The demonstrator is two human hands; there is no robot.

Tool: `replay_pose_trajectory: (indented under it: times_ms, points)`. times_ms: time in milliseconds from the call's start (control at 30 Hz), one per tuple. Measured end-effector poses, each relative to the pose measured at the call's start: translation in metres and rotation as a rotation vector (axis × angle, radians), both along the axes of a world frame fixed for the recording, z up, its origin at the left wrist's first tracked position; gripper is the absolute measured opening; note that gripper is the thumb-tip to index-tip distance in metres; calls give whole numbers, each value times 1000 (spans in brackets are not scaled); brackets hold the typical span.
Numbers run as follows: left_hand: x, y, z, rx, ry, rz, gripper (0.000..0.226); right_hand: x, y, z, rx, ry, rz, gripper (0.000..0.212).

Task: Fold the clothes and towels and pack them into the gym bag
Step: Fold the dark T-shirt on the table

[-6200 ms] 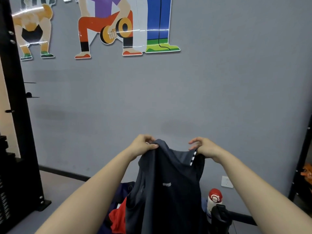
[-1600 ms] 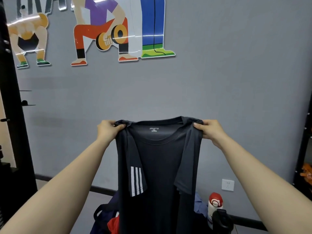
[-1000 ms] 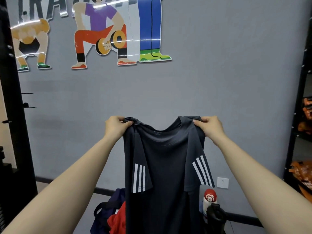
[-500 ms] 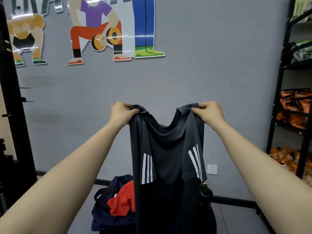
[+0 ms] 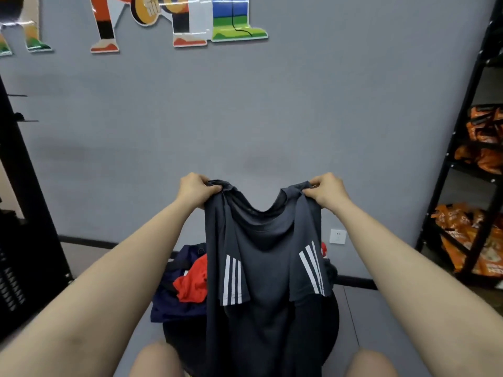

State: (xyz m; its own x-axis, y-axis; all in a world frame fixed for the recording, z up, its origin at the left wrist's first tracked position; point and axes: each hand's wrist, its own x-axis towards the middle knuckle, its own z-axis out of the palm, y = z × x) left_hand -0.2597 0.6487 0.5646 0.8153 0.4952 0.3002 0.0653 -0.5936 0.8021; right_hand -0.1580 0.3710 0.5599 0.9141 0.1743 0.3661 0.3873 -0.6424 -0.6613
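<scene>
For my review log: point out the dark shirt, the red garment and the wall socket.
dark shirt (image 5: 261,270), head view, on its chest panel.
red garment (image 5: 192,284), head view, on its bunched middle.
wall socket (image 5: 337,236), head view, on its faceplate.

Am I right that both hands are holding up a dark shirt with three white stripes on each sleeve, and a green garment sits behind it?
Not quite: the head view shows the garment behind the dark shirt is red, not green. The left hand and right hand do hold it up.
</scene>
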Motion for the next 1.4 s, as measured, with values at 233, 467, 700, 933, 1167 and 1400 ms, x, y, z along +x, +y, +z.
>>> replay_pose_trajectory:
  times_ms: [233,467,700,933,1167,1400]
  points:
    - [43,26,-92,-12,154,49,16,42,26,-91,-13,163,-11,11]
    - [90,49,-148,7,201,102,17,93,48,-147,22,242,-55,14]
    - [155,69,-184,1,233,153,19,155,72,-175,23,254,-124,20]
    - [228,82,-228,-45,279,150,20,222,99,-217,-41,281,-167,24]
    - [294,95,-277,-81,342,150,21,287,128,-264,-124,291,-175,21]
    - [347,116,-322,-80,349,220,26,350,147,-307,-173,289,-210,22]
